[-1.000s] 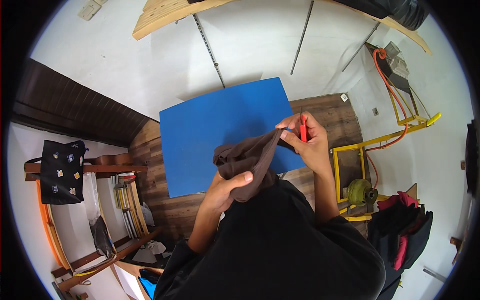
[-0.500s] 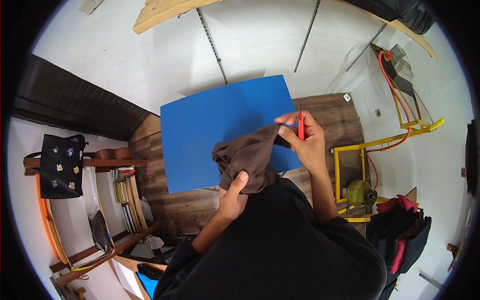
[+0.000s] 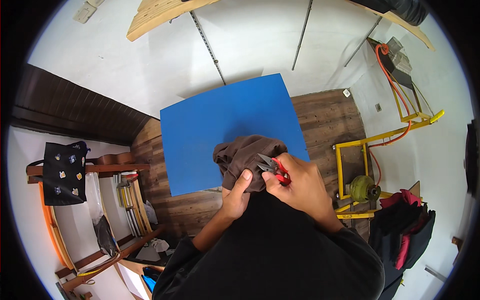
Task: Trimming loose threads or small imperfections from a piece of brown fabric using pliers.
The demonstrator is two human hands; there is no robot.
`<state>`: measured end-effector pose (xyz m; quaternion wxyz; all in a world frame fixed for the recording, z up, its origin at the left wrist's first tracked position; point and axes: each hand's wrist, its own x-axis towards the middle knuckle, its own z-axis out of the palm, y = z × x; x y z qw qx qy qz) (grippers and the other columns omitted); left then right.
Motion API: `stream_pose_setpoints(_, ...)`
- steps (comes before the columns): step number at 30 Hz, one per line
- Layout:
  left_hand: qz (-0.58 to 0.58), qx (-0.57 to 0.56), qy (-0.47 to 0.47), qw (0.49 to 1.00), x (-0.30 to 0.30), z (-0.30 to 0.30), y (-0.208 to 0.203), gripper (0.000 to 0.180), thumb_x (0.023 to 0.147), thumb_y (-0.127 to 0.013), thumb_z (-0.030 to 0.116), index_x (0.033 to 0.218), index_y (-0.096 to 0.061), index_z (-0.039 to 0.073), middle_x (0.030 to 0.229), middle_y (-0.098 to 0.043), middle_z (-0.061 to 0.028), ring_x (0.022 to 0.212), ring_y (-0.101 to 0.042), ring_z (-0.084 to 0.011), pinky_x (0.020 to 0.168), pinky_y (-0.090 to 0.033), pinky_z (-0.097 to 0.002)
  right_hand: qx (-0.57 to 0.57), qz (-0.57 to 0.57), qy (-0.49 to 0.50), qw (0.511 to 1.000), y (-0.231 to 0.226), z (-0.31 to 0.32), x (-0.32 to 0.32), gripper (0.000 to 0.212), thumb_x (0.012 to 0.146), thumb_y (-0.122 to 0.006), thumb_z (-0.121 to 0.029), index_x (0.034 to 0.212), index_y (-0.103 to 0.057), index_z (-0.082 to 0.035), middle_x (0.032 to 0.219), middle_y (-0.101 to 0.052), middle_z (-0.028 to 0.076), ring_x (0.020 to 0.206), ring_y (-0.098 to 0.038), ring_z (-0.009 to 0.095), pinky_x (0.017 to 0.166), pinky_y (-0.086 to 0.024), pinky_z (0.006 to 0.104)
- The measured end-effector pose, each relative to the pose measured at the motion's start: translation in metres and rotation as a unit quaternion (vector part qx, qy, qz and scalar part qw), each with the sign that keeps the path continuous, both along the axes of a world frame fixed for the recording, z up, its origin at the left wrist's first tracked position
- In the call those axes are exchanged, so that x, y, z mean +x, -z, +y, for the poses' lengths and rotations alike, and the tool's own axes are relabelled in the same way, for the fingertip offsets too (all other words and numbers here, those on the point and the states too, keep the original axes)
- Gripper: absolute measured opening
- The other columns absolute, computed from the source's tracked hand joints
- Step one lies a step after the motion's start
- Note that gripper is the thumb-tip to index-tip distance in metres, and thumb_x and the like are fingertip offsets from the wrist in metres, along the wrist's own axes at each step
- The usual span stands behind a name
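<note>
A bunched piece of dark brown cloth [image 3: 239,156] is held up in front of me, over the near part of a blue tabletop [image 3: 200,127]. My left hand [image 3: 236,199] grips its near edge, thumb on top and the other fingers hidden beneath. In my right hand [image 3: 301,184] is a pair of red-handled thread snips [image 3: 281,172]. Their two grey blades stand apart and point left, against the cloth close to my left thumb. Whether a thread lies between the blades is too small to tell.
To the left, a wooden shelf rack [image 3: 107,167] carries books, and a black patterned bag [image 3: 65,174] hangs on it. At right stand a yellow metal frame [image 3: 340,172], a green gas cylinder [image 3: 362,189] and a pile of dark and red clothes [image 3: 400,227]. White wall rises behind the table.
My right hand has let go of the cloth's edge and moved down and left. The snips have swung from upright to pointing left, blades now at the cloth. My left hand keeps its hold.
</note>
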<state>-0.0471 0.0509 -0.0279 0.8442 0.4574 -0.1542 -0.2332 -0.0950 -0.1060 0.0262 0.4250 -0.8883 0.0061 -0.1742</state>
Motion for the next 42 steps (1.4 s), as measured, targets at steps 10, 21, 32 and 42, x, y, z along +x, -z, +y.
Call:
stream_pose_setpoints(10,-0.151,0.114,-0.045,0.981,0.000,0.006,0.009,0.039,0.097,-0.044,0.012,0.133,-0.042,-0.004,0.133,-0.050,-0.0128,0.123,-0.046,-0.0189,0.105,-0.034,-0.0340,-0.033,0.036,0.018,0.999,-0.006,-0.007,0.005,0.025,0.084,-0.068,-0.021,0.079,-0.053,0.000,0.063,-0.055,0.016,0.054,-0.057,0.032,0.048,-0.043,0.0384)
stream_pose_setpoints(21,-0.136,0.089,-0.039,0.986,-0.001,0.000,0.008,0.037,0.097,-0.044,0.011,0.130,-0.046,-0.006,0.132,-0.050,-0.0123,0.125,-0.045,-0.0219,0.106,-0.031,-0.0347,-0.046,-0.003,-0.047,0.998,0.000,-0.014,0.015,0.028,0.080,-0.071,-0.024,0.077,-0.054,-0.002,0.062,-0.057,0.011,0.053,-0.059,0.031,0.046,-0.045,0.0370)
stream_pose_setpoints(32,-0.167,0.089,-0.017,0.982,-0.003,-0.008,0.006,0.042,0.097,-0.041,0.010,0.136,-0.038,-0.006,0.137,-0.047,-0.0148,0.128,-0.043,-0.0227,0.109,-0.030,-0.0351,0.040,-0.031,0.032,0.998,0.022,-0.021,0.022,0.019,0.081,-0.068,-0.015,0.084,-0.057,0.000,0.058,-0.047,0.012,0.048,-0.046,0.020,0.048,-0.039,0.0332)
stream_pose_setpoints(42,-0.148,0.080,-0.011,0.986,0.002,-0.014,-0.005,0.038,0.098,-0.043,0.013,0.131,-0.045,-0.006,0.132,-0.050,-0.0121,0.124,-0.045,-0.0224,0.106,-0.032,-0.0349,0.027,0.012,-0.052,0.998,0.016,-0.031,0.019,0.022,0.080,-0.070,-0.018,0.079,-0.055,-0.001,0.060,-0.050,0.012,0.050,-0.049,0.025,0.048,-0.041,0.0345)
